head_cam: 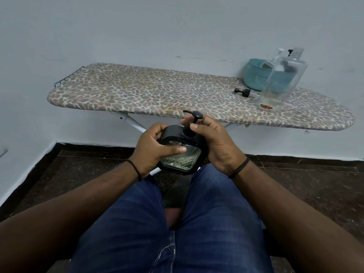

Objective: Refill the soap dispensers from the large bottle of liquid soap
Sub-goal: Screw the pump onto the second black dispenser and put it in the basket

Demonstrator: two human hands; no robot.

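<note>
A single wide-angle head view looks forward and steeply down from above the seated person's lap, close over the fingers (178, 149) at frame centre, with the ironing board (177, 95) beyond them, the white wall (157, 26) behind it, and denim-clad thighs (169, 223) below them.

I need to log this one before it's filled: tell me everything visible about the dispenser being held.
The soap dispenser has a clear faceted glass body in a black frame, with a black pump seated on top. It is tilted over the person's lap, apparently nearly empty. The left hand holds its body; the right hand grips the pump collar.
</note>
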